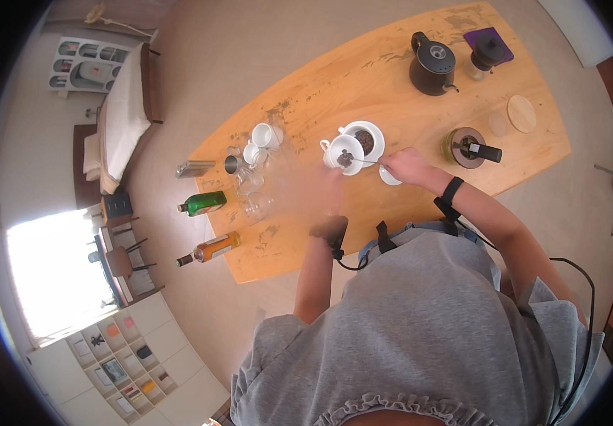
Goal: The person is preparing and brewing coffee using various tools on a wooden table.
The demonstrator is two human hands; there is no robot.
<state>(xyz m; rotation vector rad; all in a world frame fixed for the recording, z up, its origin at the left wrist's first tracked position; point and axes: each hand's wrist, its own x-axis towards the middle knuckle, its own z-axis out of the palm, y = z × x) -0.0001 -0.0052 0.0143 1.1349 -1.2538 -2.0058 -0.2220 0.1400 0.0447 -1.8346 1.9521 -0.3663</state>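
Observation:
My left hand [330,186], partly blurred, grips the near side of a white cup [339,142], whose mouth tilts towards the right. Dark coffee beans [345,158] lie inside it. My right hand [405,166] pinches a thin metal spoon [367,161], its tip reaching in among those beans. Just behind, a second white cup [350,129] holds more beans [364,141] and rests on a white saucer [380,138]. Partly under my right hand is a small white dish [390,177].
Left on the wooden table [407,128] are white mugs [267,136], a metal pitcher [233,164], clear glassware [257,206], a flask [195,169], a green bottle [204,203] and an amber bottle [216,247]. Right are a black kettle [432,69], a grinder [486,53] and a glass container [449,146].

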